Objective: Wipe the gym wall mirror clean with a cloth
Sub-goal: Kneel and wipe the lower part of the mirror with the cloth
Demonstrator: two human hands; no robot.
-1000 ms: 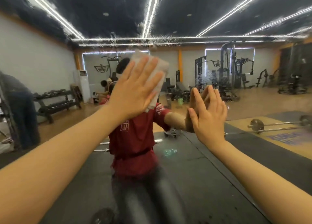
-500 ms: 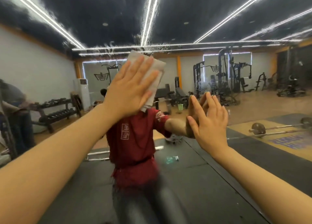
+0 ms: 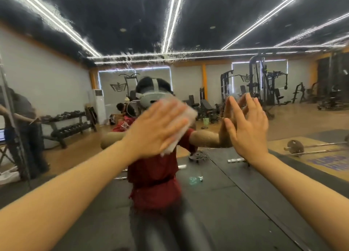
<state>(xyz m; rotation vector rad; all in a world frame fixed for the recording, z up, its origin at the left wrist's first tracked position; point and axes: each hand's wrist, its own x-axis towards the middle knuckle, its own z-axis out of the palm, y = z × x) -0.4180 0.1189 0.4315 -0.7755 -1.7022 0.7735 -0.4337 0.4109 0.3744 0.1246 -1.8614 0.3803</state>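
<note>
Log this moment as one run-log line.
step: wiping mirror | left hand: flat, pressing cloth on glass | right hand: open, fingertips on glass | droplets remain above

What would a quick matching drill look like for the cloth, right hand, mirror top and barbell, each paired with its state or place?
Things:
1. cloth
2. right hand
3. mirror top
4. barbell

States or places:
A. streaked with droplets
B. lying on the floor at right, seen in reflection
C. pressed to the glass under the left hand
D. bare, fingers straight, against the glass

Pairs: 1-C, 2-D, 3-A, 4-B
</note>
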